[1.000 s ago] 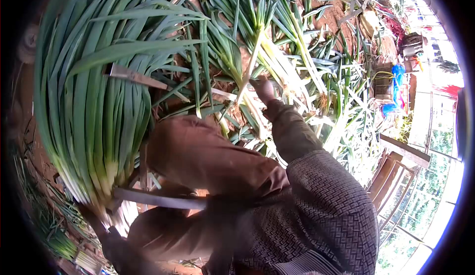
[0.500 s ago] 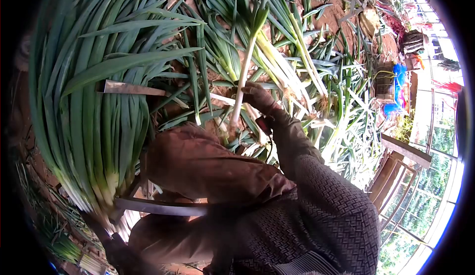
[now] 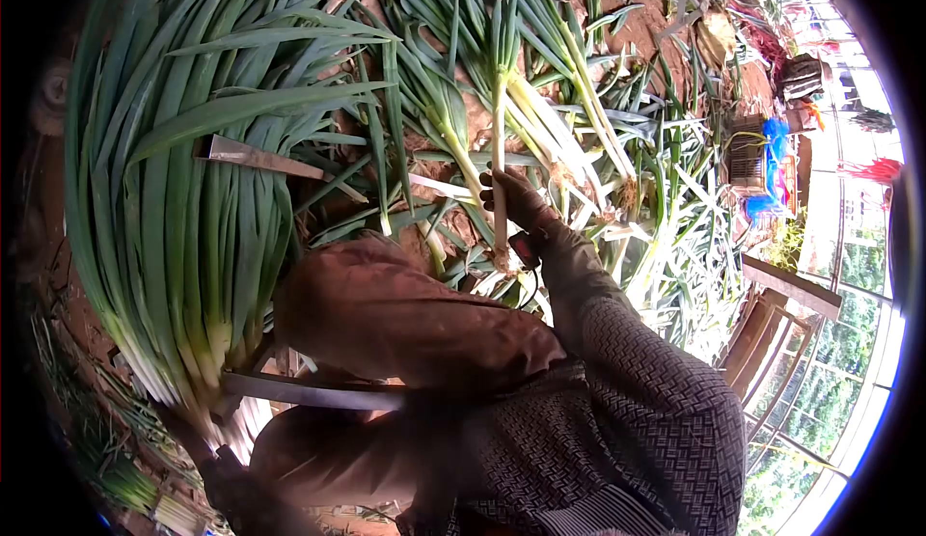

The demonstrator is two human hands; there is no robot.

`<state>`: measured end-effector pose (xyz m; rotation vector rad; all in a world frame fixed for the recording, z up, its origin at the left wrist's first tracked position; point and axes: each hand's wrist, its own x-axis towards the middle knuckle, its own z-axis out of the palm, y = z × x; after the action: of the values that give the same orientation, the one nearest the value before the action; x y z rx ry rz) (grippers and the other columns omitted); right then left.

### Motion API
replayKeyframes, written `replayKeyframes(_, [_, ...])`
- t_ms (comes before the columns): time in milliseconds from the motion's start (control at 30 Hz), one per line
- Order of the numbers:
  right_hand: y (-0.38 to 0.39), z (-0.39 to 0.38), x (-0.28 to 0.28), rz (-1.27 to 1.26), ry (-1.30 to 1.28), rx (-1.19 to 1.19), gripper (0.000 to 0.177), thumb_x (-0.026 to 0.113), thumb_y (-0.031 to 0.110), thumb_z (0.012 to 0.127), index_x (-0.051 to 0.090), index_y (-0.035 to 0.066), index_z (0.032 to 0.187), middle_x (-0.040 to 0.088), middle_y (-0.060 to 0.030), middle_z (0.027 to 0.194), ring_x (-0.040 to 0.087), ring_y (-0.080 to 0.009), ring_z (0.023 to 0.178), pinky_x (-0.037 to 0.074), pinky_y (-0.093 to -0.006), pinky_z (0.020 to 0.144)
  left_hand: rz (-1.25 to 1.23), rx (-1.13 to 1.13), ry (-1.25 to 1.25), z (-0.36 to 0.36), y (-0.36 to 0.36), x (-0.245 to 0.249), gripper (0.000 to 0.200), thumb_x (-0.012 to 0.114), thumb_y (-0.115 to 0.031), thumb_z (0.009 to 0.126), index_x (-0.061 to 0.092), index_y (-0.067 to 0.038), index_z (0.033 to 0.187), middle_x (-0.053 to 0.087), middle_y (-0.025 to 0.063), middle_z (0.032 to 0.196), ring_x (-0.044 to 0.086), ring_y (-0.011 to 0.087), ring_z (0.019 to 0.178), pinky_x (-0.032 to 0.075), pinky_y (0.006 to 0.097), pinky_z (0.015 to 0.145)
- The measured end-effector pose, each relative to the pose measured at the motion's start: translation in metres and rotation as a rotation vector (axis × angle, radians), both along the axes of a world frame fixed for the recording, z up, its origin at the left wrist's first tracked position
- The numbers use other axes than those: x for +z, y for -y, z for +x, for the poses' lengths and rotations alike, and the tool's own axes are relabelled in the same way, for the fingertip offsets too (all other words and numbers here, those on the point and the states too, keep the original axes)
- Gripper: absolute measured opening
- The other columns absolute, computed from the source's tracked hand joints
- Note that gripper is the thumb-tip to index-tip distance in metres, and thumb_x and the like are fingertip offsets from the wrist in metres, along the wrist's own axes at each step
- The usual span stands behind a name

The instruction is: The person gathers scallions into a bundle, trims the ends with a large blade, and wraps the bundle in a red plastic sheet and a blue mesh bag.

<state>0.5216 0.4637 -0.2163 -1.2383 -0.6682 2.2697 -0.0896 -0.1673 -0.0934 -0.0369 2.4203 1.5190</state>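
Observation:
My right hand (image 3: 521, 200) is closed round the pale stalk of a single leek (image 3: 499, 136), whose roots point toward the bottom of the view, near my knee. At the lower left, my dark, partly shadowed left hand (image 3: 198, 447) is wrapped round the white base of a large bundle of leeks (image 3: 178, 247). The bundle's green leaves fan out toward the top. A curved metal blade (image 3: 318, 393) lies between the bundle's base and my legs. A flat metal strip (image 3: 262, 156) rests across the leaves.
Loose leeks (image 3: 555, 136) lie on reddish soil beyond my right hand. Cut leaves (image 3: 675, 247) are heaped to the right. My bent knee (image 3: 386, 314) is in the middle. A crate (image 3: 748, 164) with blue plastic and a wooden beam (image 3: 791, 287) are at the right.
My right hand has moved slightly right and down with the leek, which has swung from a slant to nearly vertical in the view. My left hand stays at the bundle's base.

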Motion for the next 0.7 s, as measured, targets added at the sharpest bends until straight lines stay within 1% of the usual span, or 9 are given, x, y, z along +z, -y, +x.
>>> replayKeyframes(100, [0.004, -0.001, 0.007, 0.054, -0.043, 0.028, 0.033, 0.061, 0.023, 0.096, 0.055, 0.002, 0.12, 0.064, -0.0081, 0.107, 0.065, -0.023, 0.09, 0.055, -0.0353, 0.078, -0.14, -0.097, -0.149, 0.0, 0.003, -0.004, 0.058, 0.024, -0.042, 0.107, 0.03, -0.005, 0.152, 0.034, 0.0156, 0.153, 0.04, 0.0273, 0.135, 0.03, 0.0395, 0.114])
replayKeyframes(133, [0.004, 0.0, 0.011, 0.051, -0.087, 0.082, 0.036, 0.062, 0.022, 0.095, 0.056, 0.0, 0.123, 0.064, -0.0073, 0.108, 0.065, -0.0215, 0.092, 0.053, -0.0344, 0.084, -0.101, -0.091, -0.133, -0.001, 0.006, -0.006, 0.057, 0.025, -0.041, 0.107, 0.03, -0.005, 0.151, 0.035, 0.0161, 0.152, 0.041, 0.0274, 0.135, 0.031, 0.0393, 0.114])
replayKeyframes(200, [0.009, -0.002, 0.015, 0.048, -0.075, 0.089, 0.038, 0.064, 0.021, 0.094, 0.056, 0.0, 0.125, 0.064, -0.007, 0.108, 0.064, -0.0211, 0.095, 0.052, -0.0342, 0.087, -0.029, -0.082, -0.097, 0.0, 0.007, -0.006, 0.056, 0.026, -0.039, 0.107, 0.031, -0.005, 0.151, 0.037, 0.0172, 0.151, 0.041, 0.0275, 0.135, 0.032, 0.0389, 0.114])
replayKeyframes(333, [0.015, -0.001, 0.019, 0.045, -0.107, 0.093, 0.049, 0.068, 0.021, 0.09, 0.052, -0.001, 0.131, 0.063, -0.0068, 0.109, 0.06, -0.0196, 0.1, 0.047, -0.0336, 0.094, -0.434, -0.358, -0.45, -0.002, 0.016, -0.004, 0.051, 0.027, -0.031, 0.108, 0.031, -0.001, 0.149, 0.042, 0.0193, 0.146, 0.046, 0.0298, 0.131, 0.034, 0.0369, 0.113])
replayKeyframes(400, [0.016, 0.001, 0.02, 0.057, -0.123, 0.096, 0.053, 0.07, 0.022, 0.089, 0.051, -0.001, 0.132, 0.063, -0.0068, 0.109, 0.06, -0.0195, 0.099, 0.047, -0.0332, 0.094, -0.413, -0.317, -0.407, -0.004, 0.014, -0.008, 0.052, 0.027, -0.031, 0.108, 0.031, 0.0, 0.149, 0.042, 0.0198, 0.146, 0.046, 0.0303, 0.13, 0.034, 0.0365, 0.113])
replayKeyframes(467, [0.019, 0.004, 0.023, 0.06, -0.109, 0.119, 0.057, 0.071, 0.024, 0.088, 0.049, -0.002, 0.134, 0.063, -0.0065, 0.109, 0.06, -0.0191, 0.099, 0.047, -0.0328, 0.094, -0.413, -0.318, -0.376, -0.004, 0.013, -0.007, 0.054, 0.026, -0.034, 0.107, 0.028, -0.003, 0.151, 0.036, 0.0183, 0.15, 0.04, 0.0297, 0.135, 0.029, 0.0376, 0.115])
replayKeyframes(533, [0.02, 0.005, 0.028, 0.076, -0.086, 0.151, 0.062, 0.073, 0.026, 0.087, 0.047, -0.002, 0.136, 0.062, -0.0061, 0.11, 0.06, -0.0182, 0.1, 0.046, -0.032, 0.093, -0.436, -0.354, -0.361, -0.003, 0.017, -0.003, 0.057, 0.024, -0.04, 0.107, 0.02, -0.009, 0.155, 0.022, 0.0148, 0.159, 0.027, 0.0281, 0.144, 0.019, 0.0402, 0.12])
replayKeyframes(633, [0.021, 0.01, 0.033, 0.091, -0.111, 0.258, 0.072, 0.074, 0.029, 0.086, 0.042, -0.004, 0.142, 0.063, -0.0055, 0.111, 0.059, -0.0158, 0.104, 0.044, -0.0289, 0.096, -0.149, -0.226, -0.119, 0.003, 0.005, 0.003, 0.058, 0.023, -0.041, 0.106, 0.021, -0.009, 0.155, 0.022, 0.0141, 0.159, 0.026, 0.0282, 0.144, 0.019, 0.0401, 0.12])
replayKeyframes(700, [0.026, 0.009, 0.038, 0.097, -0.162, 0.252, 0.07, 0.074, 0.025, 0.087, 0.042, -0.002, 0.143, 0.063, -0.0057, 0.112, 0.059, -0.0159, 0.104, 0.044, -0.0278, 0.096, -0.083, -0.152, -0.119, 0.01, -0.002, 0.003, 0.053, 0.028, -0.031, 0.107, 0.026, -0.004, 0.152, 0.033, 0.0171, 0.152, 0.037, 0.0282, 0.137, 0.027, 0.0377, 0.116])
